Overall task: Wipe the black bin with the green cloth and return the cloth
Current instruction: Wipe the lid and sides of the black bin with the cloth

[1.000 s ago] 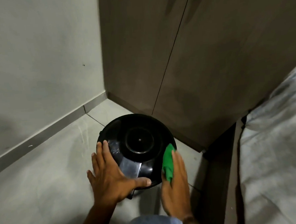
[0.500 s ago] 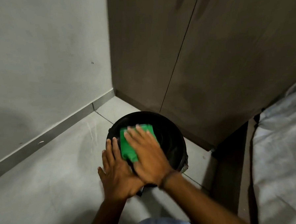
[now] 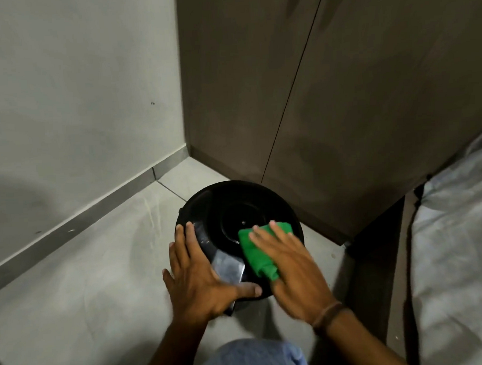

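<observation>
while left hand (image 3: 196,276) steadies bin (image 3: 230,210), cloth (image 3: 258,251) has slid right.

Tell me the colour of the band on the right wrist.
Brown, a thin band; head view.

Near rim of the round glossy black bin (image 3: 230,210) hidden under both hands, folded green cloth (image 3: 259,254) partly covered by the right hand's fingers (image 3: 268,236), motion-blurred, pale grey bedding (image 3: 458,240) cut off at right edge, blue-clad knee (image 3: 252,359) cut off below
</observation>
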